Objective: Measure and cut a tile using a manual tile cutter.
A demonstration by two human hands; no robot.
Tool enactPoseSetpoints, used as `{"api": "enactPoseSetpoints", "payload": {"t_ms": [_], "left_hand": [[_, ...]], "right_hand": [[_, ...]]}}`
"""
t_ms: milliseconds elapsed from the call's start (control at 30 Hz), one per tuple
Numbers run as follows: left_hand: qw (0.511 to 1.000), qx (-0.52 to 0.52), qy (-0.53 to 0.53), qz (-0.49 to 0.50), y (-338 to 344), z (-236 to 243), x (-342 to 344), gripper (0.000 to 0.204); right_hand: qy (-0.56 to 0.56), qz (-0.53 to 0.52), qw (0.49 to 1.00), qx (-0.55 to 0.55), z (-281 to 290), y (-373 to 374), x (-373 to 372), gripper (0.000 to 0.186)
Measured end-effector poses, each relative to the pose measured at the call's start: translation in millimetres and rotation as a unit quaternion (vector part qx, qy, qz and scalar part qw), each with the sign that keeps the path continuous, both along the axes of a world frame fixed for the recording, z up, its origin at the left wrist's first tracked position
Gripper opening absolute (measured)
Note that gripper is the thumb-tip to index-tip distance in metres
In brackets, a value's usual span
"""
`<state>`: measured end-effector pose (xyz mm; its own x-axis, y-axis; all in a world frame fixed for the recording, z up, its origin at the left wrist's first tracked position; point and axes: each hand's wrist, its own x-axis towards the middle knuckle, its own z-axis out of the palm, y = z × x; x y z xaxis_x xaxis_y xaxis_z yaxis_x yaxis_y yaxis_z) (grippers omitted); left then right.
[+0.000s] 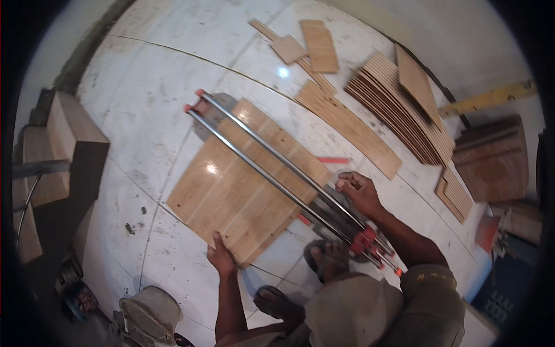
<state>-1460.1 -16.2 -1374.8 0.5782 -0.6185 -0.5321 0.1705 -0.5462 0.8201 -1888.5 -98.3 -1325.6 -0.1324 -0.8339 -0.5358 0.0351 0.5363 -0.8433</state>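
A square wood-look tile (254,179) with pale stripes lies on the base of a manual tile cutter (248,161), under its two long steel rails. My left hand (221,254) grips the tile's near edge, thumb on top and the other fingers mostly hidden. Beside the right-hand rail, close to the tile's right corner, my right hand (359,192) is closed with its fingers curled together. Anything between those fingertips is too small to make out. The cutter's red carriage (365,242) sits at the near end of the rails, by my feet.
A fanned stack of wood-look tiles (399,110) leans at the right, near a yellow bar (491,98) and brown tiles (494,159). Cut pieces (319,46) and a long strip (350,130) lie beyond the cutter. Wood-look steps (75,127) and a dirty bucket (151,315) stand left.
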Motion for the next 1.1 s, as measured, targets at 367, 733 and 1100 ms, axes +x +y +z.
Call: {"api": "enactPoseSetpoints", "payload": {"t_ms": [367, 733, 1100], "left_hand": [[0.995, -0.055, 0.085, -0.001, -8.5, 15.1, -11.6, 0.056], [0.997, -0.043, 0.066, -0.012, -8.0, 28.8, -10.6, 0.045], [0.994, -0.059, 0.089, 0.008, -11.1, 24.7, -10.5, 0.049]], "right_hand": [[0.406, 0.465, 0.756, 0.219, 58.4, 302.4, -189.8, 0.046], [0.257, 0.201, 0.908, 0.262, 131.3, 241.0, -76.0, 0.05], [0.45, 0.295, 0.843, 0.03, 107.8, 163.3, -4.4, 0.027]]}}
